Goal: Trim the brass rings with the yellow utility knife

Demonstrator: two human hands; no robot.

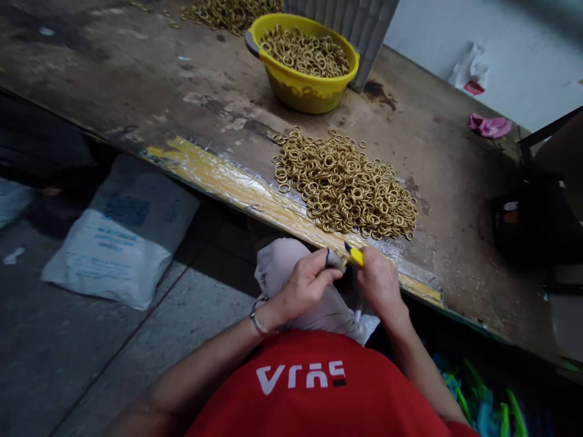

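My left hand is pinched closed just off the table's front edge, with a grey cover on one fingertip. Between its fingertips is a small gold-coloured ring, partly hidden and blurred. My right hand is closed around a yellow utility knife, whose dark tip points up and left, close to the left fingertips. Right beyond both hands, a heap of gold-coloured rings lies on the worn wooden table.
A yellow basin full of similar rings stands behind the heap, against a grey ridged panel. More rings lie at the far left. A pink cloth is at the right. A white sack rests on the floor.
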